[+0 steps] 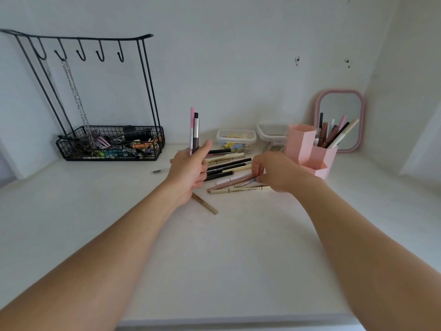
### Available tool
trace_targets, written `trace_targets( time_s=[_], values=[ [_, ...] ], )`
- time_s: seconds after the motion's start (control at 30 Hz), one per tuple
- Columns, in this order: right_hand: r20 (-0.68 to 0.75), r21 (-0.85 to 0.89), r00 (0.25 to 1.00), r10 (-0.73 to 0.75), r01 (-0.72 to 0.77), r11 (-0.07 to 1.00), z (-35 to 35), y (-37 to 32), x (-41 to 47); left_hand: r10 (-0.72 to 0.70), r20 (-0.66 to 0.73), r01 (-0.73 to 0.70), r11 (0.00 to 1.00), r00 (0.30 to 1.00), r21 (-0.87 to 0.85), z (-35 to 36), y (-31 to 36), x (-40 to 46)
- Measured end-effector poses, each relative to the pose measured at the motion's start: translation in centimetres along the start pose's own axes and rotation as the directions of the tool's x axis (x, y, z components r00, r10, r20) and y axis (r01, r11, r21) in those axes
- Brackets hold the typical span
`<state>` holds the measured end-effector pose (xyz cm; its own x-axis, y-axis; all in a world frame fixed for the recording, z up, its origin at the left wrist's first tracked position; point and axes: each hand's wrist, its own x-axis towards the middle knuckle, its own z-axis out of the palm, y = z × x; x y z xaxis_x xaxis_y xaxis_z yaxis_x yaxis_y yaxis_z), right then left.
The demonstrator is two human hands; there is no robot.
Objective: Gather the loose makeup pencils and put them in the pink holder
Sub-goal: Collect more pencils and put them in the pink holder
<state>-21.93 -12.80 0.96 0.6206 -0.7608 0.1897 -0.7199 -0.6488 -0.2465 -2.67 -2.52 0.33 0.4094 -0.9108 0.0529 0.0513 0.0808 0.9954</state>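
The left hand [188, 174] grips a few makeup pencils [194, 132] upright, fingers curled round their lower ends, above the middle of the white worktop [214, 259]. The right hand [274, 174] reaches down into the pile of loose pencils [229, 167] lying toward the back edge, its fingertips [256, 173] curled and pinching a pinkish pencil [232, 182] that lies on the surface. One tan pencil [205, 203] lies apart, just in front of the left hand. The pink holder [310, 151] stands near the back right corner, just beside the right hand, already carrying several pencils. Behind it a pink-framed mirror [340, 120] leans on the wall. Two clear boxes [236, 140] sit along the back edge, and a black wire rack [109, 144] occupies the back left corner.
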Motion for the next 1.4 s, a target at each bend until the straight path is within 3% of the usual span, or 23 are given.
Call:
trace_targets(
  time_s=[0.37,0.5,0.6,0.7,0.83,0.93,1.1,1.4],
  values=[
    [0.04,0.044,0.998,-0.057,0.055,0.998,-0.4,0.0,-0.1,-0.003,0.046,0.004,1.0,0.999,-0.009,0.3,-0.1,-0.1],
    [-0.2,0.289,0.978,-0.05,0.108,0.951,-0.9,-0.8,0.2,0.06,0.042,-0.06,0.998,0.997,0.001,0.7,-0.1,0.0],
    [-0.323,0.599,0.947,-0.001,0.205,0.774,-1.5,-2.4,0.1,0.093,0.061,-0.095,0.995,0.994,0.04,0.7,-0.3,0.0],
    [-0.28,0.821,0.959,0.04,0.217,0.529,-1.6,-3.4,-0.1,0.072,0.092,-0.073,0.997,0.993,0.003,0.8,-0.2,-0.3],
    [-0.204,0.932,0.979,-0.006,0.196,0.304,-1.1,-4.4,-0.4,0.006,0.127,-0.011,0.999,0.992,0.038,1.0,0.0,-0.8],
    [-0.181,0.959,0.983,-0.041,0.185,0.215,-0.8,-5.1,-0.6,-0.022,0.144,0.007,0.994,0.989,0.105,1.1,0.1,-0.9],
    [-0.155,0.965,0.987,-0.049,0.162,0.206,-0.5,-5.5,-0.8,-0.033,0.259,-0.004,0.99,0.965,0.141,1.5,0.1,-1.1],
    [-0.146,0.964,0.985,-0.089,0.162,0.213,-0.4,-5.4,-1.0,0.005,0.347,-0.085,0.973,0.938,0.215,1.3,0.1,-1.5]
  ],
)
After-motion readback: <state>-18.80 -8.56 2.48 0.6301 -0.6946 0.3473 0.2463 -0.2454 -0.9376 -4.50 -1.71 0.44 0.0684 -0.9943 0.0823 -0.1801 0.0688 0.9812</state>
